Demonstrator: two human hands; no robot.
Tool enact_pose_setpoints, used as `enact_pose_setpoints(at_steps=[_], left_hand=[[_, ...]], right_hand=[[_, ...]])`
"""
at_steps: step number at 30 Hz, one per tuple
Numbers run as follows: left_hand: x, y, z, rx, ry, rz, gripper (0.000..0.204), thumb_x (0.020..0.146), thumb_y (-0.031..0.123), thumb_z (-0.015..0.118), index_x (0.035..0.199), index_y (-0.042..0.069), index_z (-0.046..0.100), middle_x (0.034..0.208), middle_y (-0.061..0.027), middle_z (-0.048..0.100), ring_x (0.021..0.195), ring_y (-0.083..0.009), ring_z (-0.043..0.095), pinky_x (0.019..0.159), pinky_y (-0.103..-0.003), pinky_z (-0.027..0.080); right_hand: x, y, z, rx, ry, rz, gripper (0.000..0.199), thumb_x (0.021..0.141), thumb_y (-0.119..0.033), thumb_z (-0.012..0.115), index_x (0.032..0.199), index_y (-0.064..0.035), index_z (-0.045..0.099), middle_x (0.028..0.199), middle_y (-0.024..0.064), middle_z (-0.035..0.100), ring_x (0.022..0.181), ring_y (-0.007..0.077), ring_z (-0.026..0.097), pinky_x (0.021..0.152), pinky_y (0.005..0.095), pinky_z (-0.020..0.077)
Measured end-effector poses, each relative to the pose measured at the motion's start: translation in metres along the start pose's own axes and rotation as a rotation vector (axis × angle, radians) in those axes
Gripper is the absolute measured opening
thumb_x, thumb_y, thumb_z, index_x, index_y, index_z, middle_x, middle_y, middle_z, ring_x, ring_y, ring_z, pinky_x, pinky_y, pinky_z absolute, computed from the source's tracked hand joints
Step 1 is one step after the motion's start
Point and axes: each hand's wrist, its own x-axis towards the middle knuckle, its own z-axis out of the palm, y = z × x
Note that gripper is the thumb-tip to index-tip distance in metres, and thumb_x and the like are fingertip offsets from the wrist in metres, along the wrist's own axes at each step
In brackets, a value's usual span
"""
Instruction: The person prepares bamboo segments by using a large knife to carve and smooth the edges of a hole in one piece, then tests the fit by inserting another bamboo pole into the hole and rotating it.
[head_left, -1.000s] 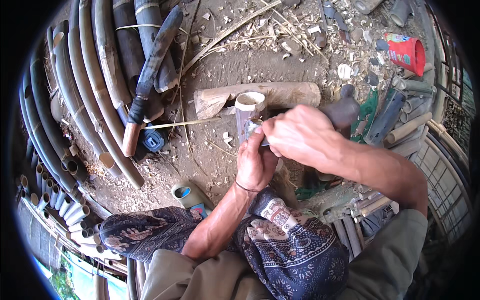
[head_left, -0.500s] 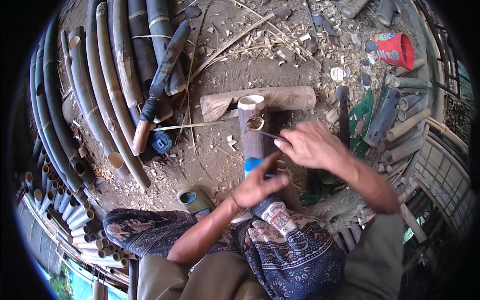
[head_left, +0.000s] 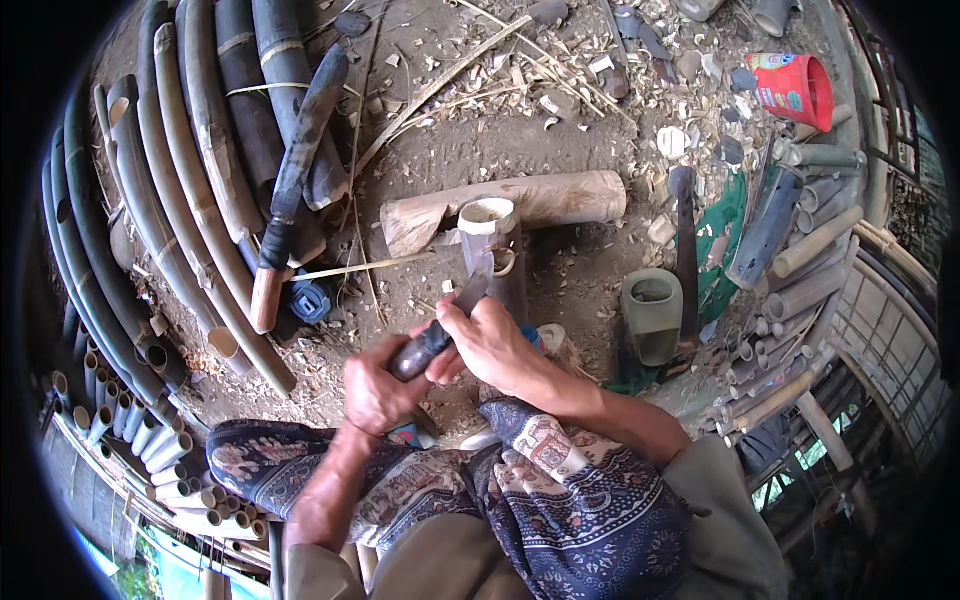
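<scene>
We angle the knife (head_left: 437, 335) before the bamboo tube (head_left: 503, 242).
Our left hand (head_left: 380, 388) wraps its handle (head_left: 415, 357); our right hand (head_left: 500, 345) pinches near the blade's (head_left: 478, 283) base. We should keep both clear of the edge.

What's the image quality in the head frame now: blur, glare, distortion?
Head view: bamboo poles at left bow with the fisheye, rim falls to black; head view: left hand looks slightly smeared, likely motion; head view: blue sheet at lower left is overly bright, lower right is murky.
</scene>
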Motion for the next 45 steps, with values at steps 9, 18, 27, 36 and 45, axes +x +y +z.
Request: enact_pose_setpoints(at_steps=[9, 18, 27, 36, 45], left_hand=[[0.065, 0.097, -0.074, 0.832, -0.019, 0.580, 0.019, 0.062, 0.015, 0.071, 0.077, 0.009, 0.061, 0.069, -0.0068, 0.062, 0.061, -0.0256, 0.064, 0.056, -0.040, 0.051], [0.009, 0.045, -0.039, 0.207, -0.091, -0.084, 0.035, 0.067, 0.026, 0.076, 0.094, 0.004, 0.070, 0.075, -0.0166, 0.070, 0.069, -0.0276, 0.071, 0.064, -0.040, 0.056], [0.063, 0.154, -0.072, 0.891, -0.288, 0.300, 0.006, 0.074, 0.015, 0.066, 0.077, 0.010, 0.069, 0.068, -0.0107, 0.067, 0.063, -0.0274, 0.068, 0.061, -0.038, 0.053], [0.071, 0.124, -0.098, 1.080, -0.479, 0.500, 0.006, 0.081, 0.016, 0.065, 0.085, 0.010, 0.066, 0.074, -0.0045, 0.066, 0.072, -0.0194, 0.067, 0.065, -0.035, 0.052], [0.007, 0.001, -0.004, 0.307, -0.154, 0.201, 0.022, 0.068, 0.018, 0.068, 0.087, 0.011, 0.061, 0.072, -0.0088, 0.065, 0.062, -0.0268, 0.065, 0.061, -0.040, 0.055]], right_hand=[[-0.005, -0.008, -0.010, 0.885, -0.099, -0.041, 0.028, 0.099, -0.026, 0.043, 0.107, 0.0000, 0.052, 0.108, 0.0184, 0.066, 0.066, 0.0218, 0.066, 0.059, 0.0333, 0.0568], [-0.001, -0.010, -0.002, 0.071, -0.041, -0.062, 0.038, 0.099, -0.023, 0.043, 0.091, 0.0113, 0.057, 0.071, 0.0198, 0.064, 0.052, 0.0247, 0.065, 0.045, 0.0324, 0.0553], [-0.009, -0.006, -0.022, 1.088, -0.116, -0.051, 0.030, 0.099, -0.025, 0.041, 0.111, -0.0029, 0.058, 0.090, 0.0157, 0.070, 0.062, 0.0261, 0.067, 0.055, 0.0364, 0.0553], [-0.002, 0.032, -0.029, 0.895, -0.374, 0.054, 0.031, 0.102, -0.030, 0.045, 0.129, -0.0149, 0.049, 0.083, 0.0132, 0.068, 0.066, 0.0234, 0.068, 0.063, 0.0371, 0.0558], [-0.023, 0.022, -0.027, 0.120, 0.145, 0.080, 0.025, 0.092, -0.018, 0.062, 0.110, -0.0010, 0.065, 0.082, 0.0064, 0.065, 0.049, 0.0109, 0.055, 0.044, 0.0249, 0.0444]])
